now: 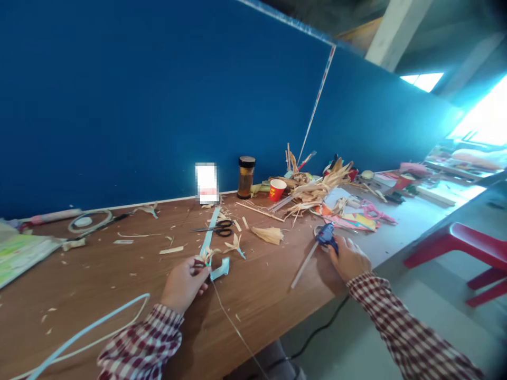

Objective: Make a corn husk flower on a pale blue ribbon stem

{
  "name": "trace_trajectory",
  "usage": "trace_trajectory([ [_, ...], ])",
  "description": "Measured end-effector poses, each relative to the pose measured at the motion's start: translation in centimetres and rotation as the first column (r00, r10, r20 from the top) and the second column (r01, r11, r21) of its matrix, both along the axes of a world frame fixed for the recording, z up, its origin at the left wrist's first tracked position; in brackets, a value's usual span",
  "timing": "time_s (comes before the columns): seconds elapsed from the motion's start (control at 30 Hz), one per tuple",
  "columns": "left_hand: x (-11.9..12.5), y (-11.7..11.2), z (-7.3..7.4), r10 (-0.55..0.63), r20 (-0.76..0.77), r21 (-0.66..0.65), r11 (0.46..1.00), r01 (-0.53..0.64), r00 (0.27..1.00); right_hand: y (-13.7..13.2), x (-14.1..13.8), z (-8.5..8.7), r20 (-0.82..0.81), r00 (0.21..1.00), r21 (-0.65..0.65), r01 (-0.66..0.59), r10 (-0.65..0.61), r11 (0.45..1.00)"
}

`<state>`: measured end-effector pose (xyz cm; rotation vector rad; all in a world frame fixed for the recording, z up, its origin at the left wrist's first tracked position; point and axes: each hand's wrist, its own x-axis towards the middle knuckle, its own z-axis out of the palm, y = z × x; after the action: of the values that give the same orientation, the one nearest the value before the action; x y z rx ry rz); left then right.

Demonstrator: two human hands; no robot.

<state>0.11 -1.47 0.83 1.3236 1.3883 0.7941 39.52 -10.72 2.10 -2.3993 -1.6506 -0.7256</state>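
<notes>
Pinched between the thumb and fingers of my left hand [184, 285] is a pale husk flower [207, 255], partly hidden by the fingers. A thin wire [233, 324] runs from it toward the table's front edge. Light blue tape [221, 269] curls beside the fingertips, and a flat blue strip [209, 232] stretches behind them. My right hand [350, 258] is wrapped around a blue glue gun [325, 235], low over the right of the table. A translucent glue stick [304, 265] sticks out of it. Between the hands lies another small husk flower [235, 246] with a blue stem.
Black scissors [222, 228] lie across the blue strip. Behind stand a dark-lidded jar [246, 178] and a red paper cup [277, 190], near a heap of dried husks [317, 187]. A blue-covered wire [91, 324] loops at left. A red stool [471, 245] stands right.
</notes>
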Motion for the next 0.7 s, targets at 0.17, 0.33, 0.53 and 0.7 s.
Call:
trace_trajectory([
  [0.17, 0.1, -0.3, 0.5, 0.035, 0.011, 0.0, 0.999, -0.035, 0.999, 0.0, 1.4, -0.6, -0.116, 0.993, -0.027, 0.004, -0.008, 1.0],
  [0.33, 0.3, -0.6, 1.3, 0.032, -0.003, -0.034, 0.999, -0.032, 0.999, -1.1, 0.3, 2.0, -0.196, 0.978, 0.115, -0.054, 0.076, 0.992],
  [0.53, 0.2, -0.4, 1.0, 0.021, 0.03, -0.022, 1.0, -0.02, 0.999, 0.4, -8.7, 5.6, -0.482, 0.721, 0.208, -0.458, 0.498, 0.864],
  [0.7, 0.2, -0.4, 1.0, 0.043, 0.056, -0.07, 0.997, -0.039, 0.998, 5.7, -17.0, 3.8, -0.587, 0.563, 0.118, -0.652, 0.582, 0.749],
])
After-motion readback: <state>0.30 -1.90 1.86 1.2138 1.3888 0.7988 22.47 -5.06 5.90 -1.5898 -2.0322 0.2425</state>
